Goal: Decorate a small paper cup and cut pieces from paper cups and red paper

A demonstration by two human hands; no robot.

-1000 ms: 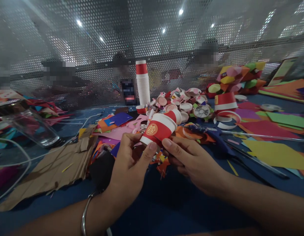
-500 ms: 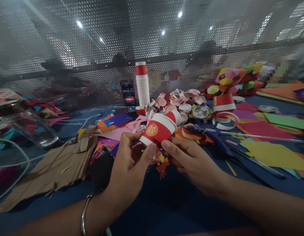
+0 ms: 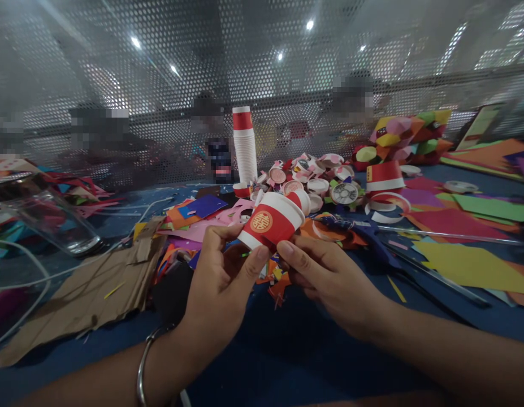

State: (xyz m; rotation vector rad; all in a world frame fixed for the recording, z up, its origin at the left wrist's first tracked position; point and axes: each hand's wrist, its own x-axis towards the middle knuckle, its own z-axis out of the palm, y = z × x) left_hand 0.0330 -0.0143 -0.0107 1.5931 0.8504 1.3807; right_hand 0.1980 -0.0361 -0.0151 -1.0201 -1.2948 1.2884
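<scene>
The left hand [image 3: 221,282] is curled part-way, its thumb low on the side of a tapered red-and-white paper cup [image 3: 272,223] with a round gold emblem and its index finger behind the cup's left edge. The right hand [image 3: 329,277] is drawn narrower — thumb and fingers pinched on the cup's lower right side. Between them the cup tilts, wide white rim up and to the right, held above the dark blue surface [image 3: 287,362]. A silver bangle [image 3: 145,362] circles the left wrist.

The cup hides part of what lies beyond it, including another red-and-white paper cup [image 3: 301,198] just behind its rim; whether that one is held or resting cannot be told. The left hand partly covers a matt black object [image 3: 172,291], its kind unclear. Below the cup lie small orange paper scraps [image 3: 278,294].

To the left are a flat brown corrugated cardboard piece [image 3: 92,294] and a clear, tilted vessel [image 3: 70,226]. To the right — near the right hand — a dark blue tool [image 3: 382,246] lies beside loose yellow paper sheets [image 3: 460,263].

Farther back are a heap of cut paper-cup pieces [image 3: 316,175] and a tall upright stack of paper cups [image 3: 245,152], before a grey perforated screen [image 3: 265,73].
</scene>
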